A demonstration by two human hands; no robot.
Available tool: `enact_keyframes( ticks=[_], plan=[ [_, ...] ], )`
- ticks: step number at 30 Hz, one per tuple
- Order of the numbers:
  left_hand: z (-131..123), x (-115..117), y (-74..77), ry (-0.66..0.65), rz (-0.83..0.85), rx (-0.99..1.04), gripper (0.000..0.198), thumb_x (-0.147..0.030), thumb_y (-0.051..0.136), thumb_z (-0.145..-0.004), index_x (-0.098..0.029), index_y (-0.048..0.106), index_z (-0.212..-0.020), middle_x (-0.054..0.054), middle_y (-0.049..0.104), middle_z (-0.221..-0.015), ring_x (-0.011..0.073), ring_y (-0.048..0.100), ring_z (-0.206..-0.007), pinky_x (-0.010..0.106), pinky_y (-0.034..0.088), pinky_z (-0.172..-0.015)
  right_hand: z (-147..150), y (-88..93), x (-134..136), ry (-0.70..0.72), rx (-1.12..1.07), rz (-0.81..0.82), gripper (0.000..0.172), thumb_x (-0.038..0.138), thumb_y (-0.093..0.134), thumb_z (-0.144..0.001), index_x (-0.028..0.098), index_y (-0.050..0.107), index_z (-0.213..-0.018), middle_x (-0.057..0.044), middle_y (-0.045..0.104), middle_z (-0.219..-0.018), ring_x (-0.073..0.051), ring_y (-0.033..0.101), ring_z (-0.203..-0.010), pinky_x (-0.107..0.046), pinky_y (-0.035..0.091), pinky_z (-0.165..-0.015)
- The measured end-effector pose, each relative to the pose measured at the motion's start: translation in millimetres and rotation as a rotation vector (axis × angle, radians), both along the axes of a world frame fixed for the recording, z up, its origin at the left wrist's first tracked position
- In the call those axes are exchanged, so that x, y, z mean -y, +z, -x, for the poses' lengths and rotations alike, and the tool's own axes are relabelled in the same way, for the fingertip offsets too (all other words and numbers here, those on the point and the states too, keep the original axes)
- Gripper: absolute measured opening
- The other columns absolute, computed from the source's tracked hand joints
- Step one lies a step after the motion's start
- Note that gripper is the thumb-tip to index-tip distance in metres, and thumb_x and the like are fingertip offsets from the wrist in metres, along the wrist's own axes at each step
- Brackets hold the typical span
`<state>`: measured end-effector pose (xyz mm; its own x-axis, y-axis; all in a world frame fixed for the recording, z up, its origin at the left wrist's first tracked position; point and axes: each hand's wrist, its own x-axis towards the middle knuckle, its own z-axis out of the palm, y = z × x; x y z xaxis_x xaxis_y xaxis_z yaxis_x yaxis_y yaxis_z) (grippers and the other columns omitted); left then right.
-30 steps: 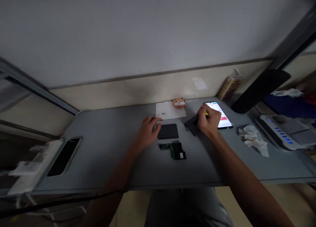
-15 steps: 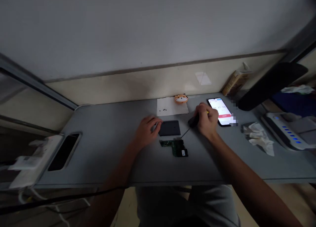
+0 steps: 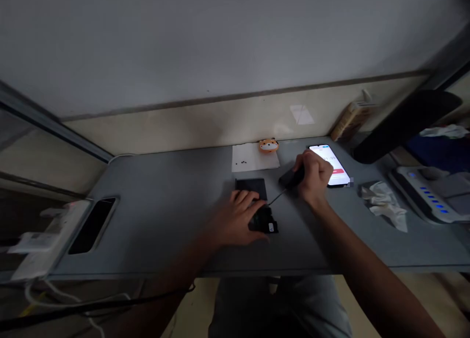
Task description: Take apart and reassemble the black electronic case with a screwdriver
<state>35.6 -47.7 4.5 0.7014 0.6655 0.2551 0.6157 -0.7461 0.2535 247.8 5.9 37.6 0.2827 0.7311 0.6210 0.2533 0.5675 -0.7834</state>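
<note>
Slippage is my main worry. The right hand (image 3: pixel 312 176) is curled tight round the screwdriver (image 3: pixel 290 180), whose thin shaft slants down-left toward the board (image 3: pixel 270 225). If the tip lands off its mark, I judge it could skate over the board and scratch it, or jab the left hand (image 3: pixel 240 218) lying just beside it.

The left hand rests on top of the board near the middle of the desk (image 3: pixel 165 215), fingers laid close together and pointing away from me. A light hold there could let the board twist under pressure. The black plate (image 3: pixel 250 185) sits just behind the fingertips, and a nudge could push it into the paper (image 3: pixel 257 154) and scatter the screws (image 3: pixel 240 163) on it. The lit phone (image 3: pixel 332 164) lies just behind the right hand, near enough to catch a knock.

Most of the board is covered by the left hand, so I cannot tell whether the fingers grip its edges or merely press down. Dim light swallows the screwdriver's tip; I cannot see whether it touches anything. Board detail is unreadable.
</note>
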Motion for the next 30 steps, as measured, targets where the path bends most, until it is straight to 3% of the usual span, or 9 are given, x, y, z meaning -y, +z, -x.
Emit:
enact_keyframes(
  ticks=[5, 12, 20, 25, 30],
  plan=[
    [-1, 1, -8.9, -0.017, 0.039, -0.042, 0.064, -0.070, 0.059, -0.087, -0.022, 0.063, -0.129, 0.011, 0.064, -0.119, 0.0292, 0.057, -0.106, 0.047, 0.040, -0.098, -8, 2.7, -3, 0.030, -0.041, 0.000, 0.045, 0.024, 0.046, -0.094, 0.022, 0.048, -0.049, 0.003, 0.044, -0.049, -0.011, 0.041, -0.048, -0.029, 0.029, -0.050],
    [-4, -2, -8.3, -0.030, 0.045, 0.024, 0.054, -0.061, 0.067, -0.085, -0.023, 0.063, -0.124, 0.008, 0.068, -0.113, 0.0274, 0.059, -0.102, 0.043, 0.041, -0.094, -4, 13.0, 15, 0.155, 0.245, -0.060, 0.049, 0.033, 0.043, -0.098, 0.022, 0.046, -0.050, 0.002, 0.044, -0.045, -0.011, 0.041, -0.042, -0.029, 0.031, -0.046],
    [-2, -5, -8.1, -0.031, 0.044, 0.027, 0.065, -0.073, 0.063, -0.085, -0.021, 0.063, -0.123, 0.008, 0.070, -0.108, 0.0270, 0.059, -0.101, 0.041, 0.041, -0.090, -4, 18.7, 21, 0.181, 0.434, -0.194, 0.046, 0.026, 0.037, -0.099, 0.024, 0.043, -0.054, 0.002, 0.042, -0.045, -0.013, 0.042, -0.043, -0.030, 0.033, -0.047],
    [1, -7, -8.5, -0.028, 0.063, 0.039, 0.069, -0.077, 0.065, -0.080, -0.021, 0.064, -0.119, 0.006, 0.071, -0.106, 0.0267, 0.059, -0.100, 0.041, 0.041, -0.089, -13, 16.5, 15, 0.106, 0.490, -0.225, 0.043, 0.022, 0.040, -0.097, 0.023, 0.044, -0.054, 0.002, 0.043, -0.045, -0.012, 0.042, -0.042, -0.030, 0.031, -0.047],
    [5, -9, -4.2, -0.017, 0.131, 0.059, 0.062, -0.070, 0.073, -0.078, -0.023, 0.063, -0.117, 0.005, 0.071, -0.107, 0.0271, 0.061, -0.100, 0.042, 0.043, -0.092, -27, 15.9, 9, -0.104, 0.444, -0.163, 0.050, 0.035, 0.039, -0.100, 0.023, 0.047, -0.052, 0.001, 0.046, -0.044, -0.012, 0.042, -0.041, -0.032, 0.028, -0.045]
  ],
)
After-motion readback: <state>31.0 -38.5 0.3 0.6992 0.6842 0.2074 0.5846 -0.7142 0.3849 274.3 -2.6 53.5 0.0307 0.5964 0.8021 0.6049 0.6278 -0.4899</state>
